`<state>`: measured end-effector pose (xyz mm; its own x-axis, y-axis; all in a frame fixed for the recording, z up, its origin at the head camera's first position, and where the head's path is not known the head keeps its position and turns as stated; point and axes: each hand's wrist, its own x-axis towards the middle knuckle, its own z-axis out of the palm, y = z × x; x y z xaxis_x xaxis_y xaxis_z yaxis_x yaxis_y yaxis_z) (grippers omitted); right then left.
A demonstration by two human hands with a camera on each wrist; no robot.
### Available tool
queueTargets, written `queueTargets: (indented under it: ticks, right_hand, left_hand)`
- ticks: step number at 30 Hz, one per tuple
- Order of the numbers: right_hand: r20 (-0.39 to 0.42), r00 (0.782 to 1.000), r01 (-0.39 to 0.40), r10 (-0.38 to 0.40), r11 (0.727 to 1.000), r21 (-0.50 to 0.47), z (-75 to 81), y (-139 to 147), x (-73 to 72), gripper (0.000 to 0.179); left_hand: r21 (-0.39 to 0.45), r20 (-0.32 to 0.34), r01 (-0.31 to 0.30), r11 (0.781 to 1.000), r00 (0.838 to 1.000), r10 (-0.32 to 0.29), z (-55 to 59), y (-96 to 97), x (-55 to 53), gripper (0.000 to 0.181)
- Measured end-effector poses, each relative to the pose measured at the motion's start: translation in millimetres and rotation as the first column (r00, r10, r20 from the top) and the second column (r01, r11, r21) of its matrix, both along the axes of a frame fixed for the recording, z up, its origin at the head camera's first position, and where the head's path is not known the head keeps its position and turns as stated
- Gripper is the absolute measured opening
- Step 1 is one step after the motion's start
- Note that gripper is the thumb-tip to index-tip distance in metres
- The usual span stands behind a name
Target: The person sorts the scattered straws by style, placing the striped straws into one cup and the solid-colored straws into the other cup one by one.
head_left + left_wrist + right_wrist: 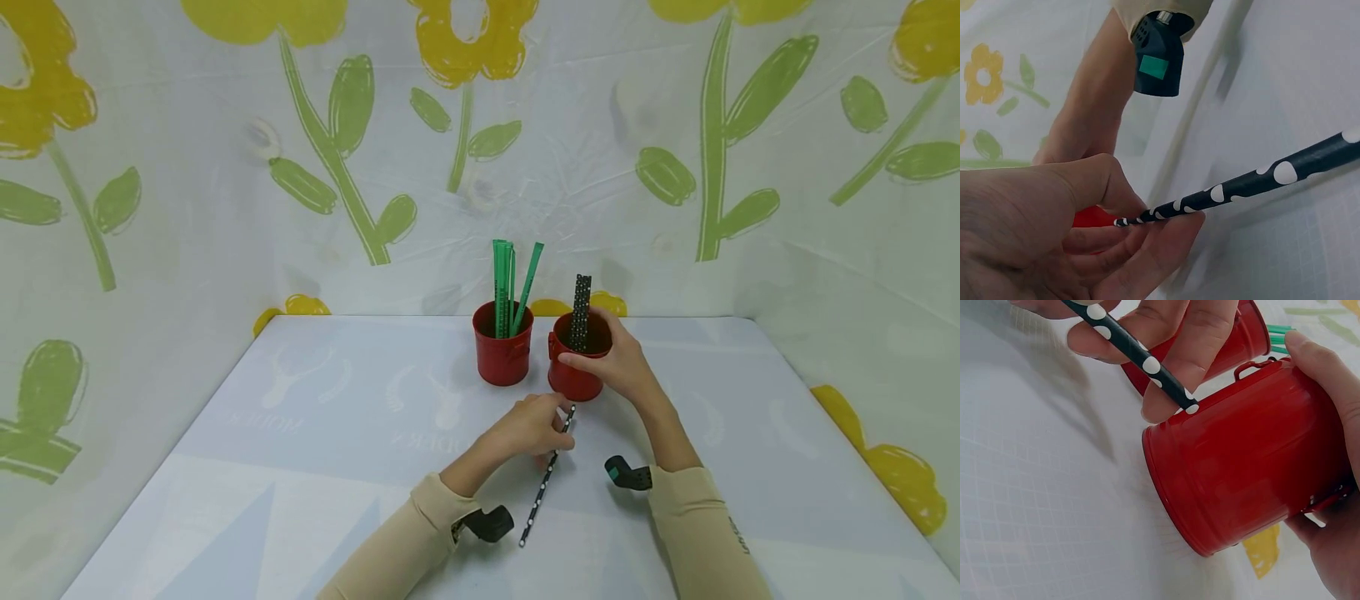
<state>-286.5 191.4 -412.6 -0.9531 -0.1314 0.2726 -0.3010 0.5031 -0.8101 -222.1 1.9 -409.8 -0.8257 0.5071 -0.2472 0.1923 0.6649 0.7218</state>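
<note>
My left hand (528, 429) pinches a black straw with white dots (542, 492) between thumb and fingers, close over the table. The straw slants, one end towards me and the other near the base of the right red bucket (573, 382). My right hand (628, 362) grips that bucket at its rim from the right side, thumb in front. Several black dotted straws (581, 310) stand upright inside it. In the right wrist view the straw's tip overlaps the wall of the bucket (1247, 456). My left hand's fingers (1147, 262) lie beneath the straw in the left wrist view.
A second red bucket (502, 365) stands just left of the first, holding several green straws (501, 279). Both are near the back edge of the white table (337, 400). A flower-printed curtain (562, 167) hangs behind. Dark wrist cameras (489, 523) stick out from both sleeves.
</note>
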Motion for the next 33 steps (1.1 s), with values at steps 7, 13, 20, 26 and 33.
queueTargets:
  ticks: [7,13,20,26,33]
  right_hand:
    - [0.002,1.0,-0.001,0.001,1.0,0.002,0.6,-0.2,0.1,0.09]
    - [0.013,1.0,0.004,-0.004,1.0,0.003,-0.7,0.2,0.9,0.09]
    - [0.017,1.0,0.007,-0.007,1.0,0.007,-0.3,-0.5,1.6,0.09]
    - [0.012,1.0,0.007,-0.007,1.0,0.009,0.2,-1.0,1.2,0.09]
    - [-0.006,1.0,0.005,-0.005,1.0,0.011,-0.7,0.2,0.9,0.089]
  left_hand:
    - [0.052,0.028,-0.003,0.999,1.0,0.002,2.1,-1.3,0.8,0.044]
    - [0.081,0.058,0.0,0.997,0.998,-0.005,3.1,-1.7,2.2,0.045]
    - [0.124,0.074,0.005,0.992,0.997,-0.014,3.1,-1.9,3.9,0.045]
    - [0.156,0.05,0.018,0.988,0.998,-0.026,6.4,-2.6,4.5,0.047]
    - [0.187,0.014,0.047,0.981,0.999,-0.051,10.9,-4.3,2.3,0.044]
